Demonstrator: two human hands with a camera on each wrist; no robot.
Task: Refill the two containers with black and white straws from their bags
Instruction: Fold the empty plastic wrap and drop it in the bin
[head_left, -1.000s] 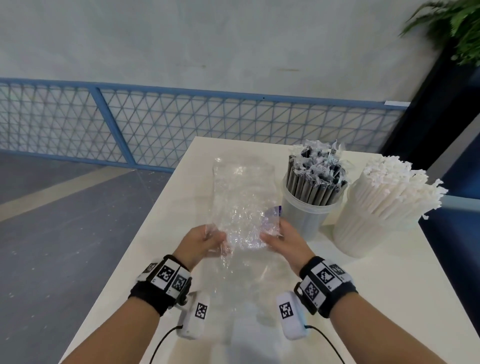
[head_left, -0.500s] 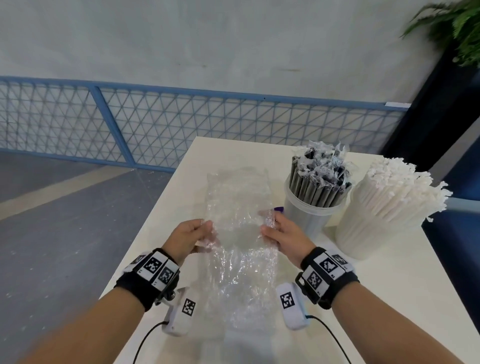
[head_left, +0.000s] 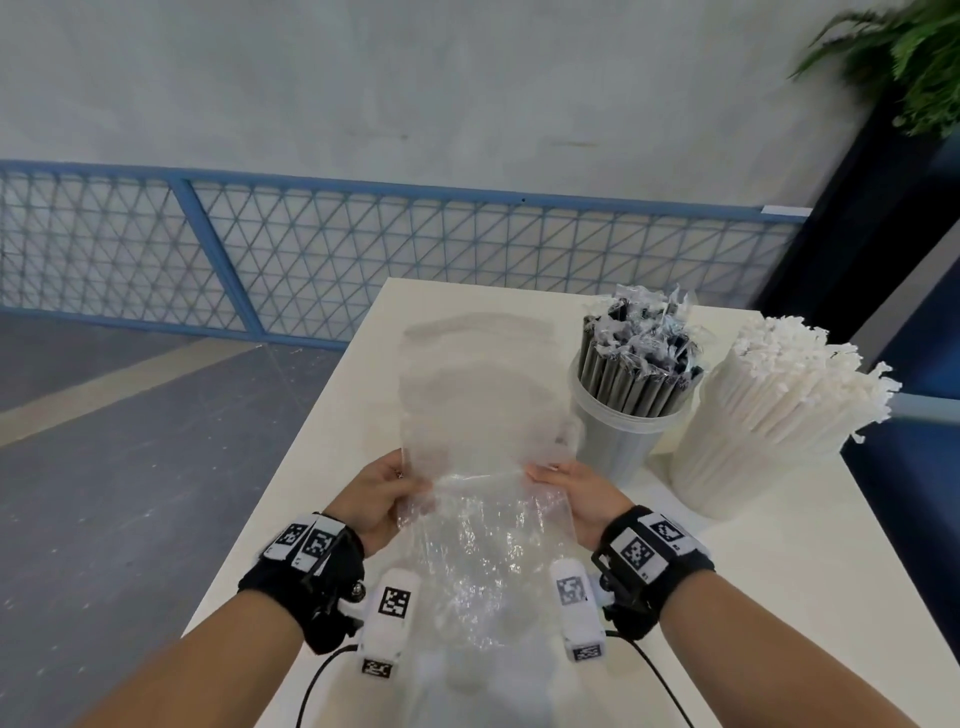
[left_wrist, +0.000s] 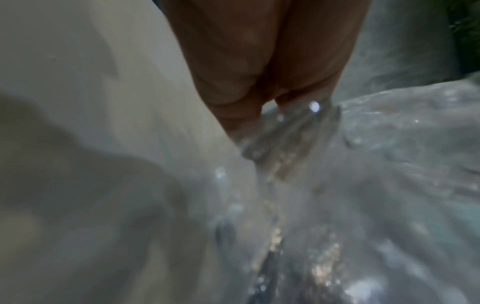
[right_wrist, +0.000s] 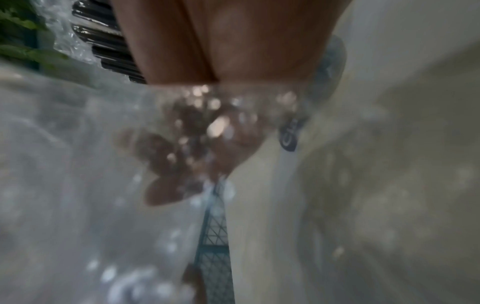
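Clear plastic bag (head_left: 483, 415) empty and crumpled, stretched between both hands above the table (head_left: 779, 597), left hand (head_left: 376, 496) pinching its left edge, right hand (head_left: 576, 493) pinching its right edge, container of black straws (head_left: 636, 374) just beyond the right hand, container of white straws (head_left: 774, 415) farther right

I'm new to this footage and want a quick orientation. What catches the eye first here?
Centre stage, both hands, the left hand and the right hand, hold an empty clear plastic bag up over the white table. To its right stand two containers, one packed with black straws, the other with white straws.
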